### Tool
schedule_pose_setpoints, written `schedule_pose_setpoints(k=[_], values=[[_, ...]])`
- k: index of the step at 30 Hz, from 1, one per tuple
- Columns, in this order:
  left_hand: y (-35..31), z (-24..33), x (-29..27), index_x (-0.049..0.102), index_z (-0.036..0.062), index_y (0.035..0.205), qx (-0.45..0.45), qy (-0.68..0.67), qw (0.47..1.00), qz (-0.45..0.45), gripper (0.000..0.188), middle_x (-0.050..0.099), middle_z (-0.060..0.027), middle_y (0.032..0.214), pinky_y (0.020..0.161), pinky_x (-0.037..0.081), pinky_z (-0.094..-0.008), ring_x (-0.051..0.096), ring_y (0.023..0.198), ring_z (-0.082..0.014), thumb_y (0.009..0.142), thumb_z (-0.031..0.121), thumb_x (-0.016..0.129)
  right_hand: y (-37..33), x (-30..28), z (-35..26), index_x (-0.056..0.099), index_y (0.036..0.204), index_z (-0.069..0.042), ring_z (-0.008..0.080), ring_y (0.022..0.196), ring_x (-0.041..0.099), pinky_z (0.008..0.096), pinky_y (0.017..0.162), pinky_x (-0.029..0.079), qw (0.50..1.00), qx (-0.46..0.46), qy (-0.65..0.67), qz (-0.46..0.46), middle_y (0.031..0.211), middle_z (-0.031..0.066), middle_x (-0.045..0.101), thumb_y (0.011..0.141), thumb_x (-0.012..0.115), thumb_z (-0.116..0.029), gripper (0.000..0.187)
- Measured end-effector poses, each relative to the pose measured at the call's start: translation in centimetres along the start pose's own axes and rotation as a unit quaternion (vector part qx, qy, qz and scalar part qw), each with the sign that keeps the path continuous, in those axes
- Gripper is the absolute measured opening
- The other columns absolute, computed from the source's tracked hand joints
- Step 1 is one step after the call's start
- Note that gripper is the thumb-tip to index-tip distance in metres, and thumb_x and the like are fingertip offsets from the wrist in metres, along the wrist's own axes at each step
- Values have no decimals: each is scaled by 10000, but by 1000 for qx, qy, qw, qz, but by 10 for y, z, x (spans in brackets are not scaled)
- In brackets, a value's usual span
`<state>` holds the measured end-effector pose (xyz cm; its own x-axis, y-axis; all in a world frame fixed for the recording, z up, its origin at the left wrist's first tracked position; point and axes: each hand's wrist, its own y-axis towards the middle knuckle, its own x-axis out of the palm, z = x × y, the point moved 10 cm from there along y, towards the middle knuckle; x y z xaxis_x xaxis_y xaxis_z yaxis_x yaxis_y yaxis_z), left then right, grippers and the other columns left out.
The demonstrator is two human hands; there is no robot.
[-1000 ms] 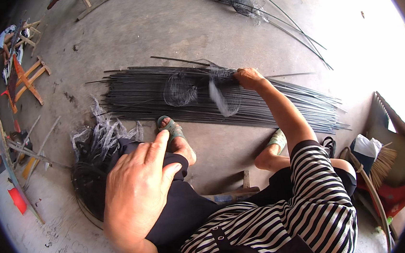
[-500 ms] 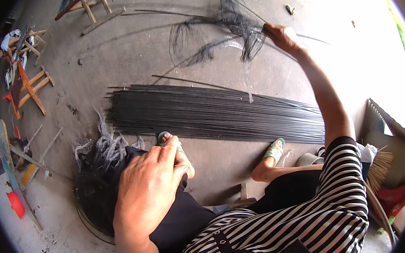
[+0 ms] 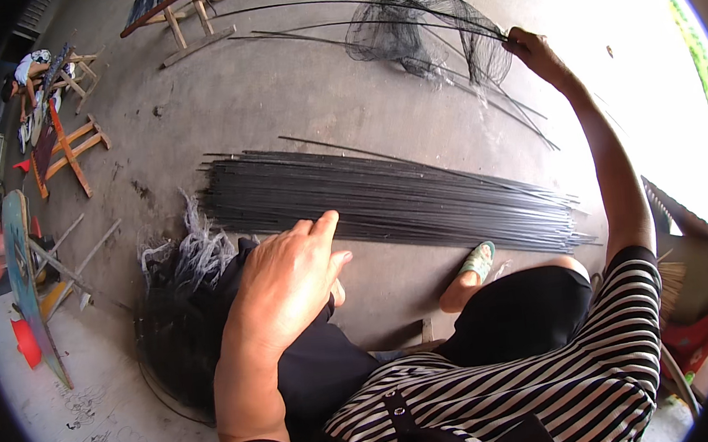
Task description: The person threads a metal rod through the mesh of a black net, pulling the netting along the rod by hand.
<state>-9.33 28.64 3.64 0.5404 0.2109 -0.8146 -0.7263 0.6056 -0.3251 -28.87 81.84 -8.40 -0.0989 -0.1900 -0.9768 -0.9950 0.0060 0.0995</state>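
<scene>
My right hand (image 3: 534, 47) reaches out to the far right, its fingers closed round the end of a thin black rod (image 3: 310, 4). Fine black netting (image 3: 392, 28) hangs from the rod in a loose, rounded heap. Below it, more thin rods lie on the floor. Closer in, my left hand (image 3: 285, 282) is over my left thigh, thumb and index finger apart, with nothing seen in it. Just beyond that hand a wide bundle of straight black rods (image 3: 386, 197) lies across the floor. My left palm is hidden.
Pale stringy fibres (image 3: 198, 245) lie beside my left knee, above a dark round container (image 3: 167, 342). Wooden folding stools (image 3: 70, 153) stand at the left, another stool (image 3: 177, 26) at the far side. A person (image 3: 29, 72) is bent over there. A red-edged container (image 3: 698, 300) is at right.
My right hand has moved farther out and right, and the netting has spread into a rounder shape. My left hand has shifted slightly right, its thumb and index finger parting.
</scene>
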Motion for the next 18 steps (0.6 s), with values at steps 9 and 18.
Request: schedule_pose_setpoints(k=[9, 18], values=[[15, 6, 7, 686, -23, 1419, 10, -3, 1000, -9, 460, 783, -247, 1186, 951, 596, -508, 752, 1109, -441, 1050, 247, 732, 38, -39, 17, 691, 1376, -160, 286, 1082, 707, 486, 929, 541, 965, -57, -112, 231, 1158, 93, 741, 974, 875, -305, 465], [36, 4, 21, 691, 0, 1479, 0, 27, 999, -19, 476, 760, -132, 962, 794, 570, -369, 693, 813, -205, 1054, 197, 770, -355, 163, -37, 711, 1189, -112, 384, 1028, 750, 534, 901, 590, 978, 179, 86, -70, 1077, 152, 773, 980, 801, -301, 296]])
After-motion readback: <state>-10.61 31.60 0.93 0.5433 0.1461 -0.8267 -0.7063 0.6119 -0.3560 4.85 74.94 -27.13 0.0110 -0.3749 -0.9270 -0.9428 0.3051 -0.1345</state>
